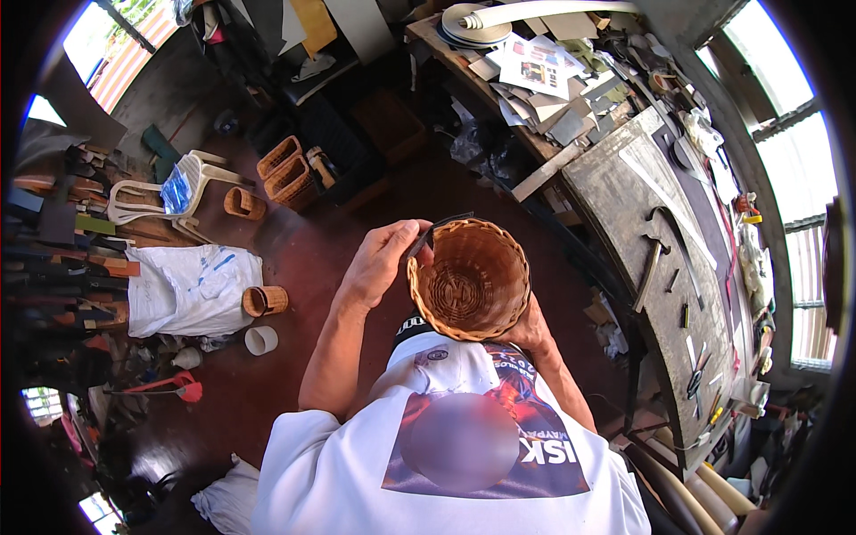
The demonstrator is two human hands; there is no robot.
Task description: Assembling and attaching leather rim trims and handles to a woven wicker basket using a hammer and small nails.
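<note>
Wicker basket (470,281) rim pinched by left hand (379,260), right hand (530,330) beneath.

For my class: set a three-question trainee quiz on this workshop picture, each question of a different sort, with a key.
1. True or false: the woven basket is held with its opening toward the camera.
2. Which hand pinches a dark strip at the basket's rim? A) left hand B) right hand
3. Fill in: a white plastic ____ stands on the floor to the person's left.

Key: 1 true; 2 A; 3 chair.
</note>
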